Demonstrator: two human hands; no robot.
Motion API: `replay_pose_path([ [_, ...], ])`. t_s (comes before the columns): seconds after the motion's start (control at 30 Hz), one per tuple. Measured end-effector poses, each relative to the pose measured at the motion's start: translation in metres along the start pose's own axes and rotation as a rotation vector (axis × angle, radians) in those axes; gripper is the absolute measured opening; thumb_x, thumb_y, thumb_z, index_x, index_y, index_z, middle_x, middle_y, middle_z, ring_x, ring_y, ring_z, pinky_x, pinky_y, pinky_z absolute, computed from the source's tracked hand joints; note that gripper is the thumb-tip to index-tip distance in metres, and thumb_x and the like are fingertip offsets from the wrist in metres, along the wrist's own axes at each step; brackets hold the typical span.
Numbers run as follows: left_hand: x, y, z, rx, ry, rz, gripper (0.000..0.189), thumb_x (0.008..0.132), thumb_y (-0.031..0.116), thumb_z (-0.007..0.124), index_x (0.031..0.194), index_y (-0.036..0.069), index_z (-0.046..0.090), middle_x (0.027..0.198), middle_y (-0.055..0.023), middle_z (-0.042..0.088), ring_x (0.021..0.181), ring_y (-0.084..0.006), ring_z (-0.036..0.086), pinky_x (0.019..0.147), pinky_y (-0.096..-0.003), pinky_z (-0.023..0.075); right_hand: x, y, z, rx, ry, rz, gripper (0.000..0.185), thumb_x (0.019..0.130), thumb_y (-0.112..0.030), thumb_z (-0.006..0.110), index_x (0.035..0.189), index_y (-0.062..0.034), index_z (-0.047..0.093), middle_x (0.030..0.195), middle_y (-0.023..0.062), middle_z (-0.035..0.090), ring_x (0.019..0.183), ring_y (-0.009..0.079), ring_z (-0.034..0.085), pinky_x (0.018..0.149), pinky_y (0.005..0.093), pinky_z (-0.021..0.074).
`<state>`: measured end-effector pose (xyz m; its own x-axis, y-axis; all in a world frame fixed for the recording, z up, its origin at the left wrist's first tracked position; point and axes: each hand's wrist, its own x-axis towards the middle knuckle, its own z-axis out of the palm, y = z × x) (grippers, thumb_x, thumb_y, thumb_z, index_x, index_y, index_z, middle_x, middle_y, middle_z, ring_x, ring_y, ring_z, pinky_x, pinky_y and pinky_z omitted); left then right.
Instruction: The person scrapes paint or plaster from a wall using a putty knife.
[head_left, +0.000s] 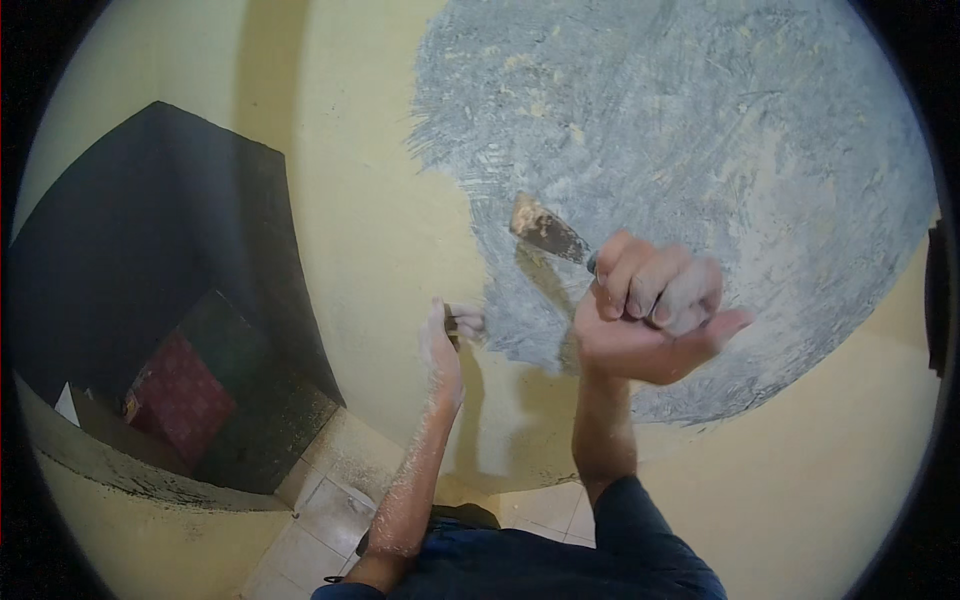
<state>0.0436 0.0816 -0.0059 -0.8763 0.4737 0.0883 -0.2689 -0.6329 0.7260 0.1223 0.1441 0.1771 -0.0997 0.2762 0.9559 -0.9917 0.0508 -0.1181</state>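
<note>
A putty knife (551, 231) with a stained, crusted blade is in my right hand (652, 307), its fingers curled around the handle. The blade points up and left in front of a grey, roughly scraped patch (675, 135) on the yellow wall (375, 225). Most of the handle is hidden inside my fist. My left hand (446, 337) is raised at the patch's lower left edge, thumb and fingers apart, with no object visible in it. Pale dust coats that hand and forearm. Whether its fingertips touch the wall is unclear.
On the left a dark recess (225, 187) opens in the wall, with a red patterned piece (187, 397) inside. Pale floor tiles (322, 517) lie below, sprinkled with debris near the recess. A dark object (935, 292) sits at the right rim.
</note>
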Motion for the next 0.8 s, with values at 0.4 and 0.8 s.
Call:
replay_pose_path([
  [0.4,0.012,-0.050,-0.047,1.128,0.160,0.518,0.111,0.073,0.043,0.077,0.150,-0.001,0.011,0.152,-0.0353,0.005,0.143,-0.0478,0.006,0.115,-0.0533,0.0172,-0.007,0.065,0.031,-0.383,-0.180,0.225,0.038,0.094,-0.013,0.032,0.056,-0.0089,0.030,0.048,0.0004,0.029,0.040,0.0110,0.025,0.041,0.0300,0.0257],
  [0.8,0.019,-0.050,-0.047,1.127,0.148,0.532,0.113,0.072,0.043,0.080,0.149,-0.006,0.011,0.152,-0.0359,0.003,0.143,-0.0488,0.005,0.115,-0.0520,0.0162,-0.019,0.067,0.017,-0.537,-0.378,0.092,0.037,0.091,-0.011,0.043,0.058,-0.0058,0.029,0.053,0.0031,0.035,0.044,0.0149,0.034,0.046,0.0323,0.0399],
])
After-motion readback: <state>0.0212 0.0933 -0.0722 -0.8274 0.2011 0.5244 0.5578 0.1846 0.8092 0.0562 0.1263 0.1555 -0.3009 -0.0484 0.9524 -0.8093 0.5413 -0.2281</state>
